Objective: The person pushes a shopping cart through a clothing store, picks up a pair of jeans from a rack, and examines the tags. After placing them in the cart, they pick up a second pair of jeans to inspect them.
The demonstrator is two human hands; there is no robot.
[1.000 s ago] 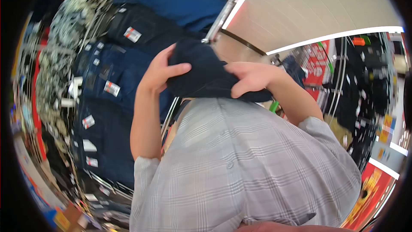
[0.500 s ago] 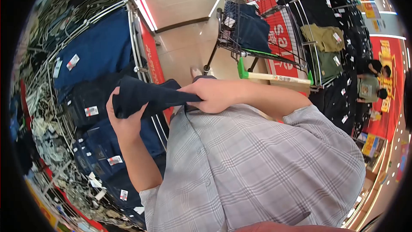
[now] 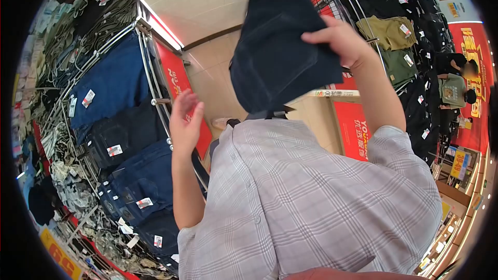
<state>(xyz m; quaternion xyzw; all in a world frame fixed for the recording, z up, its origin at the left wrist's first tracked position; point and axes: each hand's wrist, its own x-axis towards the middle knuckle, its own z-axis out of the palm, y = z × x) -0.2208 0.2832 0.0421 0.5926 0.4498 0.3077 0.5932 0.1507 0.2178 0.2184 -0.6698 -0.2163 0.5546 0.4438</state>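
Observation:
Dark navy jeans (image 3: 280, 52), with a back-pocket seam showing, hang spread out ahead of my body. My right hand (image 3: 342, 41) grips them by their right edge, thumb across the cloth. Apart from the jeans, to their left, my left hand (image 3: 185, 122) is raised with its fingers spread and nothing in it. It is near the front rail of the clothes rack. Behind the jeans, the shopping cart is mostly hidden; part of its pale handle (image 3: 340, 93) shows.
On the left rack lie blue jeans (image 3: 111, 91) and several darker tagged pairs. A right-hand rack holds khaki trousers (image 3: 389, 32) and dark garments. A red sign (image 3: 353, 129) stands beside the cart. Two people (image 3: 454, 91) are at the far right.
My left hand has let go of the jeans and opened. My right hand has swung up and right, taking the jeans from a folded bundle to a spread panel before the cart.

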